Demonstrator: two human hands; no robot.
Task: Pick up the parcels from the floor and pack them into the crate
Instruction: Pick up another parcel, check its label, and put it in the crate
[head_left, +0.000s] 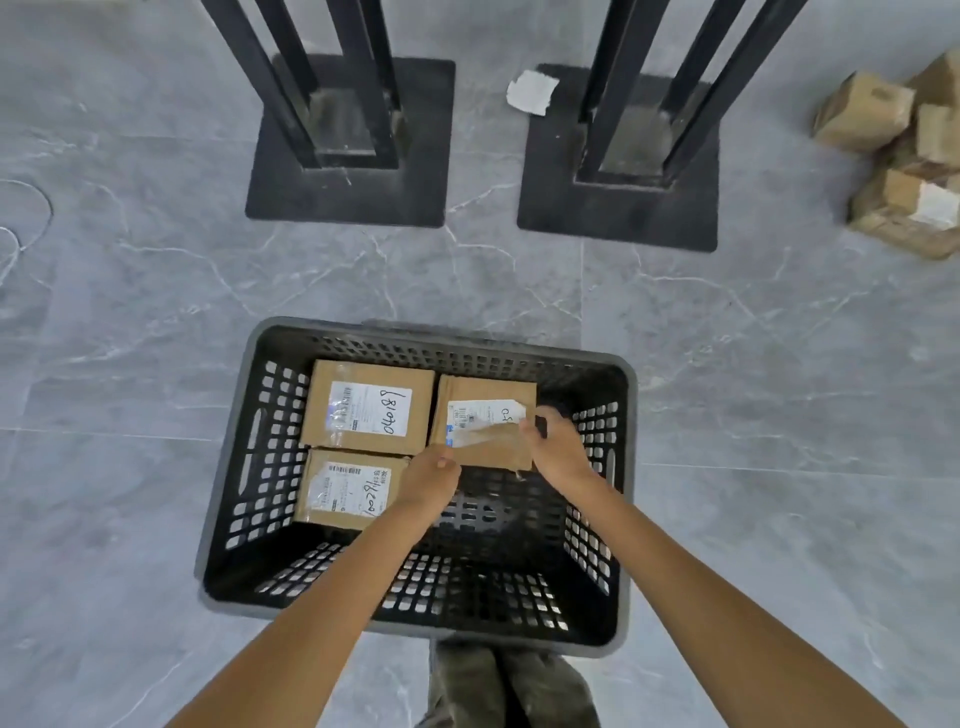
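Left hand (428, 475): my fingers curled on the parcel's (483, 395) near-left corner.
Right hand (558, 447): I gripped its right edge, fingers curled round.
Parcel: inside the crate (597, 642) — far right, just beside a labelled parcel (368, 405).

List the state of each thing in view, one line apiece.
crate: on the floor, open-topped, partly filled.
far-left parcel: flat in the crate, label up.
near-left parcel: flat in the crate, label up.
third parcel: crate's far right, label up, gripped by both hands.
left hand: grips the third parcel's near-left corner.
right hand: grips its right edge.
loose parcels: heaped on the floor, unpacked.
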